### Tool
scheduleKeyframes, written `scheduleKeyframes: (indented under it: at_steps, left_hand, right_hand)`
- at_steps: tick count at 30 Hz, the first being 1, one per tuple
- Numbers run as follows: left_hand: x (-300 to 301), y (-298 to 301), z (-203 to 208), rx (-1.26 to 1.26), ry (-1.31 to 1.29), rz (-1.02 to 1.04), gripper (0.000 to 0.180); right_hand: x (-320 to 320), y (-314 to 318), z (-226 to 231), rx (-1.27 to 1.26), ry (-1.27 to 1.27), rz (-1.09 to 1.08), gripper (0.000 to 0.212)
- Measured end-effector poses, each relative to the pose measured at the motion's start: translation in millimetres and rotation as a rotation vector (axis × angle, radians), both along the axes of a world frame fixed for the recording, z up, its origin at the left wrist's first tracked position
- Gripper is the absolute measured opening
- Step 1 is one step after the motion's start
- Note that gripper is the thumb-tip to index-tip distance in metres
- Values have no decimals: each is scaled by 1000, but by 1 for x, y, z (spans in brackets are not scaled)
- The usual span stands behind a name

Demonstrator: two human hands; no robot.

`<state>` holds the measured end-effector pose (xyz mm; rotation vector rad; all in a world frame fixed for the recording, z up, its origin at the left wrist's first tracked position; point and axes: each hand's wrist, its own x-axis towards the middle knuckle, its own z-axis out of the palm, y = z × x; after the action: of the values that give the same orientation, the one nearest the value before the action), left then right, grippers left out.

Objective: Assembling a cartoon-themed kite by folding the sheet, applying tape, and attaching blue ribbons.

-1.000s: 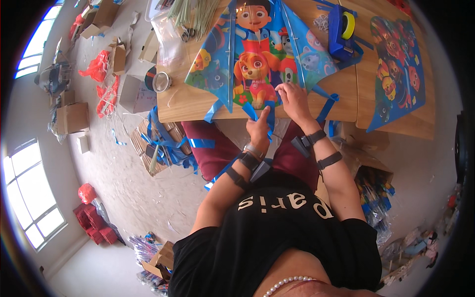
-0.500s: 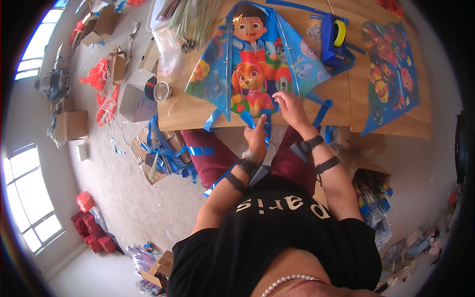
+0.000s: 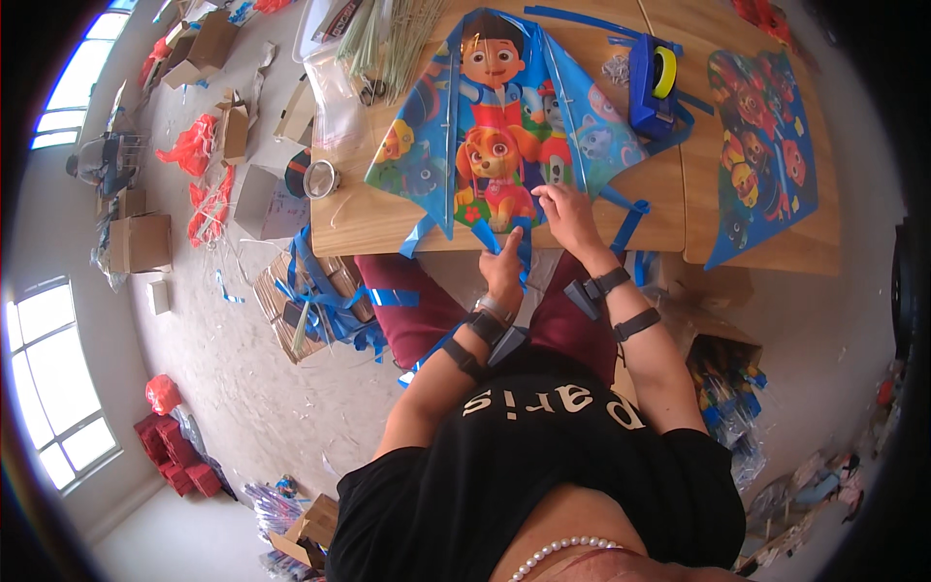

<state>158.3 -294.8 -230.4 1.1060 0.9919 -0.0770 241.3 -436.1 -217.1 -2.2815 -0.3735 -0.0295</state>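
A blue kite (image 3: 499,121) printed with cartoon figures lies on the table, its lower end toward me. Blue plastic ribbons (image 3: 485,233) hang from that end over the table's edge. My left hand (image 3: 501,272) is closed on the ribbon just below the kite, thumb uppermost. Over the kite's lower right part, my right hand (image 3: 572,218) has its thumb and forefinger drawn together; whatever they may hold is too small to make out. Another ribbon strip (image 3: 630,225) hangs to the right of that hand.
A blue tape dispenser (image 3: 652,92) with a yellow core stands right of the kite. Farther right lies a second printed sheet (image 3: 761,145). Thin sticks (image 3: 383,39) and a round tin (image 3: 321,179) are on the table's left. Cardboard bundles with ribbon (image 3: 315,301) sit by my left leg.
The view has shifted very slightly. Both hands keep nearly the same place at the kite's lower end, and the kite lies as before.
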Motion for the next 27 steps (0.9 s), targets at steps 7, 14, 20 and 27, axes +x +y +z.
scheduleKeyframes:
  at_steps: [7, 14, 20, 27]
  left_hand:
    - [1, 2, 2, -9, -6, -1, 38]
    - [1, -1, 5, -4, 6, -18, 36]
    - [-2, 2, 1, -5, 8, 14, 35]
    - [0, -2, 15, -60, 0, -5, 31]
  right_hand:
    - [1, 2, -2, 14, 13, -2, 14]
    - [3, 0, 8, 35, -35, -9, 14]
    - [18, -20, 32, 366, -23, -149, 14]
    - [106, -167, 38, 237, -223, -785, 23]
